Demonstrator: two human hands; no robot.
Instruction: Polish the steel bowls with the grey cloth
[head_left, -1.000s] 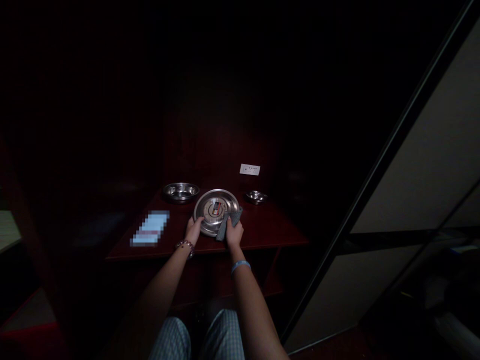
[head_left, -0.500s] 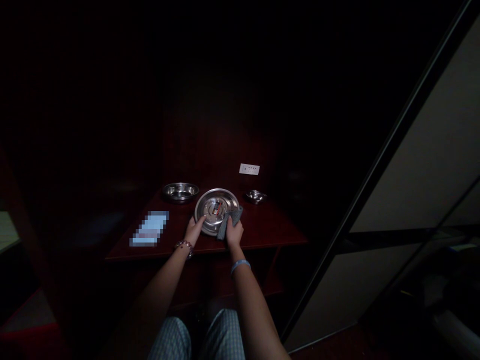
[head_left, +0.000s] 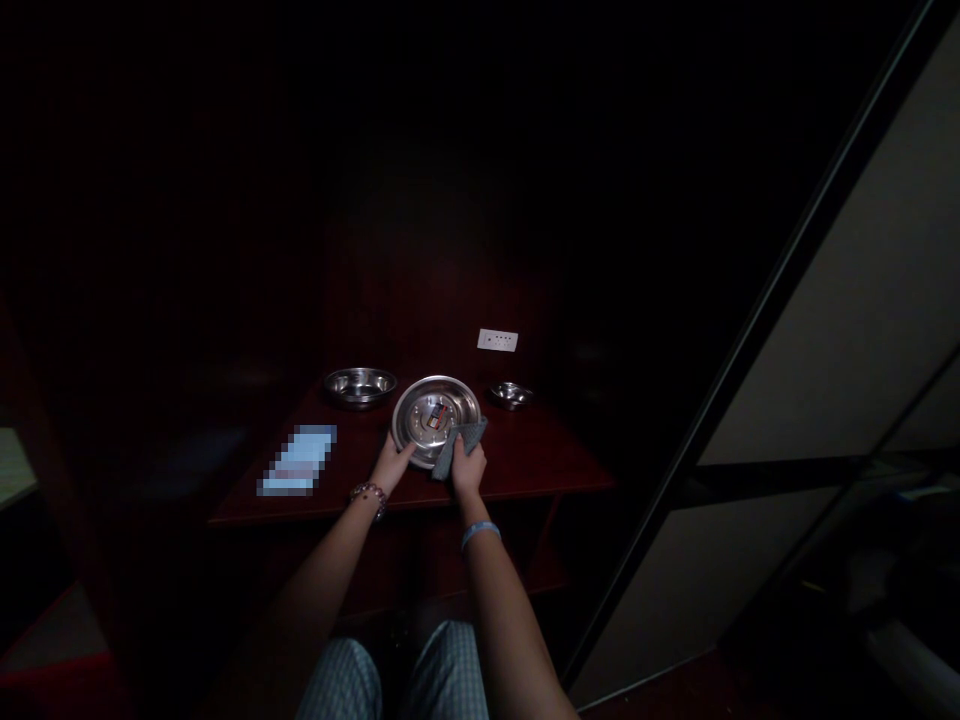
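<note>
A round stainless steel basin (head_left: 420, 405) is tilted toward me above the front of the dark red desk, with a small label on its inside bottom. My left hand (head_left: 392, 465) grips its lower left rim, thumb on the inside. In my right hand (head_left: 469, 468) a grey cloth (head_left: 448, 458) is folded over the basin's lower right rim, and the fingers are closed on it. Behind to the left rests a second steel basin (head_left: 360, 402). A smaller steel bowl (head_left: 511, 398) stands behind to the right.
The dark red desk (head_left: 555, 465) reaches back to a wall with a white socket panel (head_left: 498, 341). A blurred-out bright rectangle (head_left: 300, 460) lies on the left side. A pale panel with a dark frame (head_left: 825, 350) slants along the right. My knees are below the desk edge.
The basin has turned slightly between my hands, as its label now sits at a different angle. The cloth stays at the lower right rim, shifted a little.
</note>
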